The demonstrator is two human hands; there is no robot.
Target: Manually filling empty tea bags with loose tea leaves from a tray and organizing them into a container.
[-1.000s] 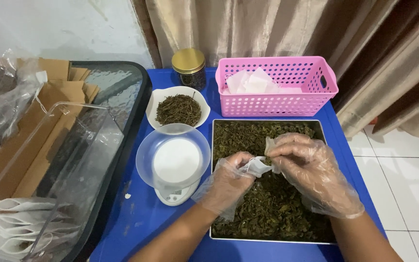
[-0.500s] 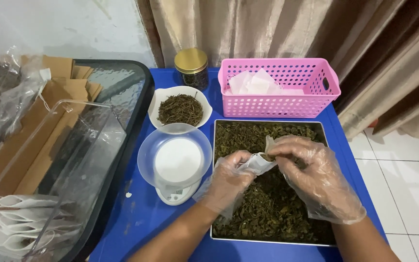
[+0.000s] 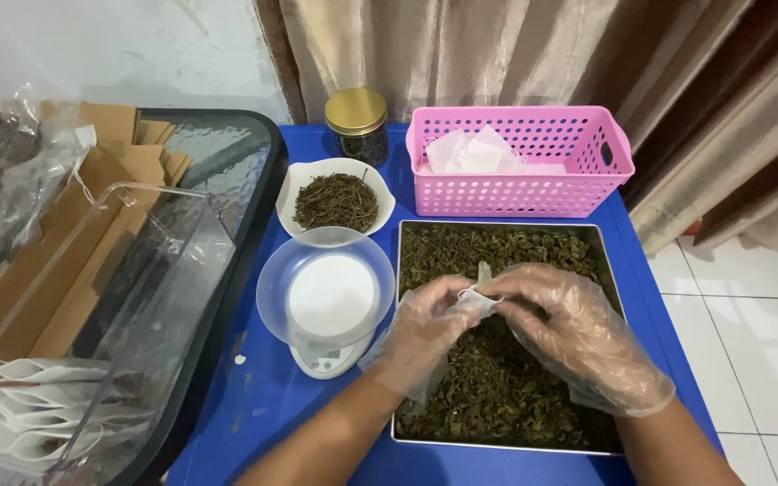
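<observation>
Small white filter bag [image 3: 479,290] pinched between gloved fingers of left hand [image 3: 425,333] and right hand [image 3: 578,337], held just above tray of dried leaves [image 3: 497,396], mouth pointing far, both hands equally close; digital scale [image 3: 326,301] just left

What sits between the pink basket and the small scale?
In the head view, a white bowl of dry dark twigs lies between the pink basket and the scale, beside the tray's corner.
</observation>
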